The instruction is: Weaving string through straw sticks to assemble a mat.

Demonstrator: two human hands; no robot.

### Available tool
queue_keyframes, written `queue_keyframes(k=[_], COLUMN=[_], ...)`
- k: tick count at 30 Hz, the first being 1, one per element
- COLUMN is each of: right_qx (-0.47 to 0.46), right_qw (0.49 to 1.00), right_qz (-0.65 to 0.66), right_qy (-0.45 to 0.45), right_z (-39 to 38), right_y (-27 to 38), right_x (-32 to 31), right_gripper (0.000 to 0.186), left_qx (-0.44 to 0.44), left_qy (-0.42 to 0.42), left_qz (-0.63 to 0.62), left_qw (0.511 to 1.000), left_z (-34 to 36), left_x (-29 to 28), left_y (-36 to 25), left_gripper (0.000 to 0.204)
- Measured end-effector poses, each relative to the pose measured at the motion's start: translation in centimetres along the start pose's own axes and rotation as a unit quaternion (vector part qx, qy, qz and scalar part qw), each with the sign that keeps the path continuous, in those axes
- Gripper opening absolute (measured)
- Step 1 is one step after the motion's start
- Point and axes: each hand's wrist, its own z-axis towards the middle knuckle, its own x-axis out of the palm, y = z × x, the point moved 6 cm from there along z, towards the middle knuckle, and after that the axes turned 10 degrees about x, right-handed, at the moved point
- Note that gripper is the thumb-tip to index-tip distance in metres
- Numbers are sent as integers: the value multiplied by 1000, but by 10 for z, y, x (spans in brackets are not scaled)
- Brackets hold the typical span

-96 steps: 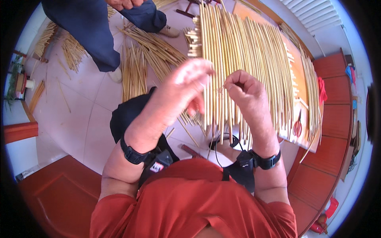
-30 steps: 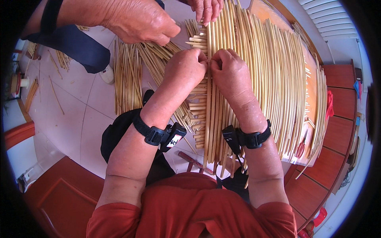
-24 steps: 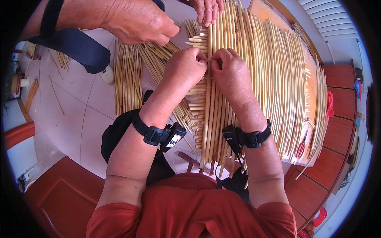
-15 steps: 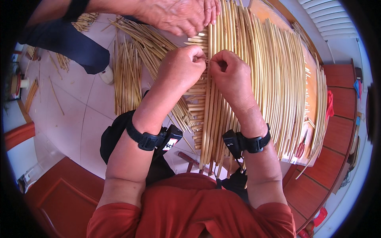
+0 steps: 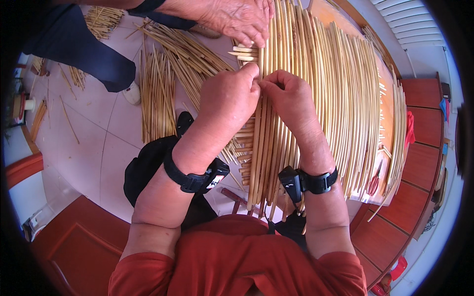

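Over the left edge of a large mat of pale reed-like sticks, my left hand is closed in a pinch. My right hand pinches close beside it, so the fingertips nearly meet. Whatever lies between the fingers is too small to make out. Long sticks run away from me under both hands. Short crosswise stick ends jut out from the mat's left edge below my left hand. Just beyond my hands, another person's hand presses on the same edge.
Loose bundles of sticks lie on the tiled floor at left, near the other person's dark trouser leg. Red-handled scissors lie right of the mat. Red-brown cabinets line the right side; a red-brown wooden panel stands at lower left.
My left hand has moved slightly right and toward me, and my right hand a little toward me; their fingertips are closer together. The other person's arm has shifted a little to the right.
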Motion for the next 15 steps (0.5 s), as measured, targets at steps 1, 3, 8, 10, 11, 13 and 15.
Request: queue_keyframes(k=[1, 3, 8, 10, 11, 13, 15], right_qx=[5, -42, -125, -141, -154, -158, -161], right_qw=[1000, 996, 964, 960, 957, 956, 955], right_qz=[-23, -72, -208, -206, -203, -199, -197], right_qy=[-10, -30, -112, -127, -141, -146, -149], right_z=[0, -2, -6, -5, -5, -4, -2], right_y=[-2, 3, 12, 13, 13, 12, 11], right_x=[0, 4, 7, 5, 3, 2, 1], right_gripper=[18, 16, 9, 9, 9, 8, 8], left_qx=[10, -3, -31, -18, -18, -8, -20], left_qy=[12, 25, 50, 41, 41, 29, 36], left_qz=[32, 53, 70, 67, 69, 49, 38], left_qw=[999, 998, 996, 997, 997, 998, 998], left_z=[-1, -2, 1, 3, 4, 5, 5], left_x=[2, 5, 12, 13, 14, 14, 17], left_y=[-2, 0, 7, 7, 7, 7, 10], left_gripper=[10, 12, 16, 18, 18, 19, 19])
